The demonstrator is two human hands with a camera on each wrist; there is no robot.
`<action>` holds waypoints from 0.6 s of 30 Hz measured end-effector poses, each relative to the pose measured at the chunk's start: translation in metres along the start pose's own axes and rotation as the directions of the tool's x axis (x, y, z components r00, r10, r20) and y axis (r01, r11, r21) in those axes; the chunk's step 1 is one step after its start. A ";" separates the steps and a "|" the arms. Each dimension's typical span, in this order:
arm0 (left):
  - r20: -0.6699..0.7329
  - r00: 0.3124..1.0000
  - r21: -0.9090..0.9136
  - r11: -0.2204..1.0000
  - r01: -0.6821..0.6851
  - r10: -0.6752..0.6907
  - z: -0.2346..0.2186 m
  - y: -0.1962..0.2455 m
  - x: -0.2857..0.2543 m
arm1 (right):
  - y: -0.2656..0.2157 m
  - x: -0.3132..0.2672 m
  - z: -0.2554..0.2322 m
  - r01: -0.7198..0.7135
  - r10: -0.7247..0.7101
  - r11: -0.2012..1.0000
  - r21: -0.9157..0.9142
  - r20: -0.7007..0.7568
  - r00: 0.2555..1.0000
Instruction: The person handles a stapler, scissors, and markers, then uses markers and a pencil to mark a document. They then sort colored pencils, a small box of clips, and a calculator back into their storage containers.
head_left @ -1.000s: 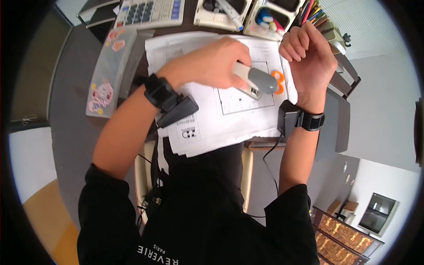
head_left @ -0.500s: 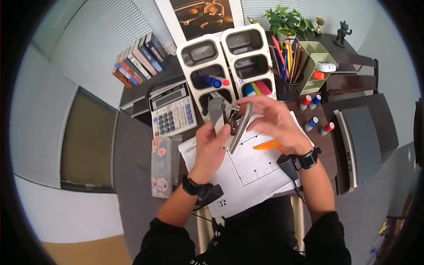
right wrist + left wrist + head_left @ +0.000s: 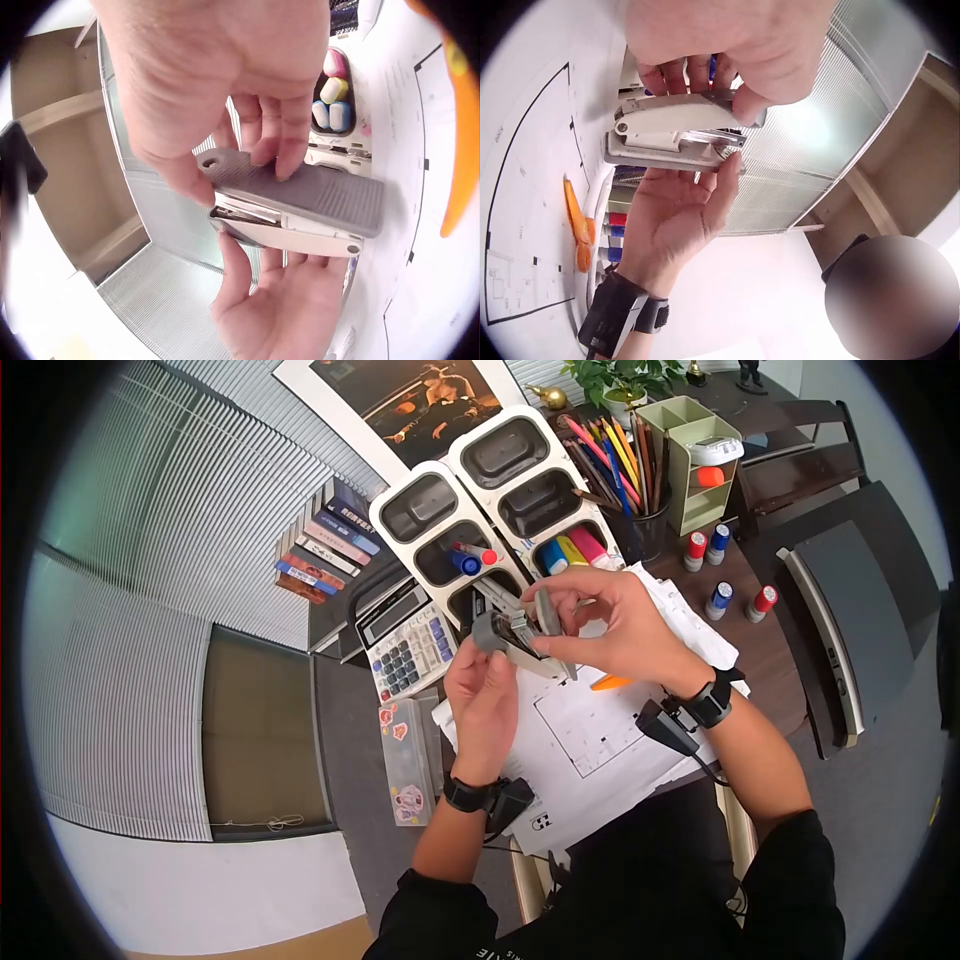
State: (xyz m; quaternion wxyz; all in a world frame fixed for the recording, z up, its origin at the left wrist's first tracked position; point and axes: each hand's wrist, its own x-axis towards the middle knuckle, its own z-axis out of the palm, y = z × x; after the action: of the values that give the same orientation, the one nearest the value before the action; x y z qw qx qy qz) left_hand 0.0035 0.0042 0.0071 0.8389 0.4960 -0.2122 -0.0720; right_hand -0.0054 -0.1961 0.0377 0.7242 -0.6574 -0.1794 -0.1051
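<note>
A grey and cream stapler [image 3: 522, 638] is held between both hands above the papers, its jaws spread a little. The left hand [image 3: 484, 705] grips the grey-capped upper arm; in the left wrist view its thumb and fingers pinch the end of the stapler [image 3: 682, 120]. The right hand [image 3: 625, 630] holds the base, and in the right wrist view the thumb and fingertips of the right hand [image 3: 225, 90] lie on the ridged grey underside of the stapler [image 3: 300, 196]. Metal parts show between the two halves.
Orange scissors [image 3: 576, 225] lie on the printed papers [image 3: 580, 760]. Behind stand trays [image 3: 420, 510] with markers, a pencil cup [image 3: 645, 532] and an organizer [image 3: 695, 510]. A calculator [image 3: 405, 650] and clear case [image 3: 402, 770] lie left; several small bottles [image 3: 720, 600] stand right.
The head view has swung up from the papers to the desk's back. The stapler, earlier in the left hand alone, came up and the right hand took hold of its base.
</note>
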 end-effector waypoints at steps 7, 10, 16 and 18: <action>0.055 0.996 0.001 0.998 -0.067 0.067 -0.004 -0.001 0.000 | -0.006 -0.003 0.004 0.038 -0.034 0.998 -0.040 0.099 0.995; 0.017 0.999 -0.006 1.000 -0.028 0.028 0.001 0.001 -0.003 | -0.002 -0.005 0.005 -0.010 0.014 0.999 -0.033 0.108 0.994; -0.005 1.000 -0.108 0.994 0.000 0.000 0.001 0.004 -0.003 | 0.001 -0.007 0.006 -0.055 0.065 0.997 -0.061 0.163 0.985; -0.028 1.000 -0.145 0.989 -0.016 0.012 -0.001 0.005 -0.002 | -0.001 -0.006 0.004 -0.061 0.071 0.996 -0.065 0.166 0.983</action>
State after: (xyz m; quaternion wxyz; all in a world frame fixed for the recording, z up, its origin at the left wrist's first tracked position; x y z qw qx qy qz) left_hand 0.0020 0.0078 0.0107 0.8760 0.4331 -0.1983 -0.0748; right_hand -0.0117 -0.1925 0.0365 0.6897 -0.6908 -0.2149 -0.0302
